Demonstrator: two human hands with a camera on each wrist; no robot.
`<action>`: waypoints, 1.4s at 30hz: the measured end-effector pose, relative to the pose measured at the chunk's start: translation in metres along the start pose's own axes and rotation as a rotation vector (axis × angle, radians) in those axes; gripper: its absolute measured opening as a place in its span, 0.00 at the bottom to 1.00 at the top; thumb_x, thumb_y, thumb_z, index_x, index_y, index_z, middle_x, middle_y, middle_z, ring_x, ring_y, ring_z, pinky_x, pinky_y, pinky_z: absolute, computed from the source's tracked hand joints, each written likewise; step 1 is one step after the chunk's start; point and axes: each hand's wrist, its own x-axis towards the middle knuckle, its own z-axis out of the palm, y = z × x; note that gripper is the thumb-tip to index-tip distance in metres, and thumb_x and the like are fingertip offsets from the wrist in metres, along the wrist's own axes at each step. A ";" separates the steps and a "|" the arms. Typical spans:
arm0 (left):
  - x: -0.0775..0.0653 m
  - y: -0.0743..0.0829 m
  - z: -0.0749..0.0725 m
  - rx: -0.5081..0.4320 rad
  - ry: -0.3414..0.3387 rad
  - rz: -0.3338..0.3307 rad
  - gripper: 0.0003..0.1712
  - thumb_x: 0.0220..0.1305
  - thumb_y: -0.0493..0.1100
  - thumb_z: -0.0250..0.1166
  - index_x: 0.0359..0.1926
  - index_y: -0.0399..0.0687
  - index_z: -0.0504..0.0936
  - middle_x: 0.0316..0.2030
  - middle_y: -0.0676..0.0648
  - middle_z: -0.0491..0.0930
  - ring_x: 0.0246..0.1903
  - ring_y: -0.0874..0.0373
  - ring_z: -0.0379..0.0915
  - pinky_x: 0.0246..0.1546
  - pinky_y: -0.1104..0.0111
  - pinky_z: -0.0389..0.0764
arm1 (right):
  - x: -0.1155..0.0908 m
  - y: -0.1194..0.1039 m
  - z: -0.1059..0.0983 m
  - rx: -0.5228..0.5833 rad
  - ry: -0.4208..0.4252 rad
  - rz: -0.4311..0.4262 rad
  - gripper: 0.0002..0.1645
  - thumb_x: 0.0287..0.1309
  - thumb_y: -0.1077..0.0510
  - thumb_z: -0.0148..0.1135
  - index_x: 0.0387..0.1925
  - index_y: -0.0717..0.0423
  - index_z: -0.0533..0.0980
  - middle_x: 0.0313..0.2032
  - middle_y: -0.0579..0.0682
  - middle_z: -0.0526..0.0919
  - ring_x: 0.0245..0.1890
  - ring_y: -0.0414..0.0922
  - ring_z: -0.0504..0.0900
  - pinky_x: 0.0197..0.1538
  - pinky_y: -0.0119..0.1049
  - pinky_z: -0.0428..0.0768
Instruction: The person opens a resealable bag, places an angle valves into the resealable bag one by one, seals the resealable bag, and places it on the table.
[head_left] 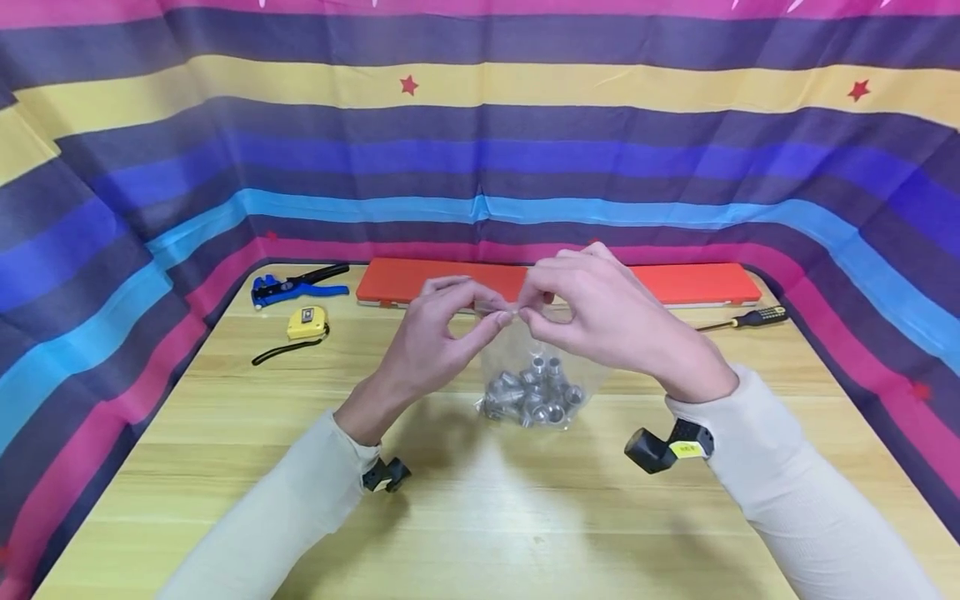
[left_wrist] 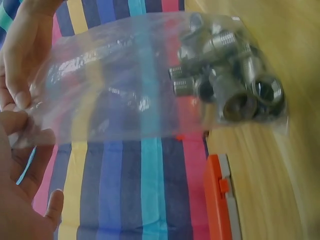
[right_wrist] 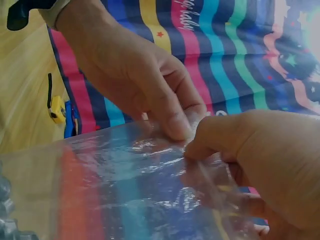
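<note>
A clear plastic bag hangs between both hands, its top edge up and its loaded bottom low over the table. Several grey metal pipe fittings are heaped in the bottom of the bag. My left hand pinches the top edge between thumb and forefinger. Close beside it, my right hand pinches the same edge, fingertips almost touching the left ones. In the right wrist view the left thumb and the right fingers meet at the bag's rim. Whether the bag's mouth is sealed I cannot tell.
Behind the hands lies a long red case. At the left are blue-and-black wire strippers and a yellow tape measure with a black strap. A screwdriver lies at the right. A striped cloth surrounds the wooden table.
</note>
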 end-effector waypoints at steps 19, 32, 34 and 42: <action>-0.004 -0.002 -0.001 0.044 0.033 0.054 0.03 0.73 0.36 0.69 0.42 0.40 0.87 0.34 0.47 0.90 0.40 0.53 0.88 0.76 0.46 0.67 | 0.006 -0.007 0.007 -0.048 0.029 -0.071 0.06 0.66 0.58 0.69 0.32 0.45 0.82 0.26 0.39 0.77 0.30 0.39 0.73 0.45 0.42 0.62; -0.011 -0.004 -0.006 0.033 0.077 0.003 0.03 0.74 0.35 0.68 0.41 0.41 0.87 0.35 0.46 0.91 0.42 0.50 0.90 0.76 0.46 0.67 | -0.013 0.008 0.000 -0.070 0.050 -0.101 0.08 0.64 0.60 0.70 0.31 0.43 0.81 0.26 0.36 0.79 0.30 0.35 0.74 0.47 0.42 0.65; -0.012 -0.004 -0.006 0.030 0.080 -0.012 0.03 0.74 0.35 0.68 0.41 0.40 0.87 0.35 0.46 0.92 0.43 0.49 0.90 0.76 0.46 0.67 | -0.018 0.013 -0.002 -0.076 0.062 -0.105 0.09 0.63 0.61 0.71 0.31 0.43 0.81 0.26 0.35 0.78 0.30 0.35 0.72 0.47 0.42 0.65; -0.012 -0.005 -0.005 0.022 0.074 -0.042 0.03 0.75 0.35 0.67 0.42 0.41 0.87 0.36 0.46 0.92 0.45 0.49 0.89 0.77 0.47 0.65 | -0.039 0.025 -0.011 -0.118 0.097 -0.107 0.11 0.59 0.62 0.73 0.32 0.41 0.81 0.28 0.34 0.81 0.30 0.33 0.73 0.47 0.42 0.66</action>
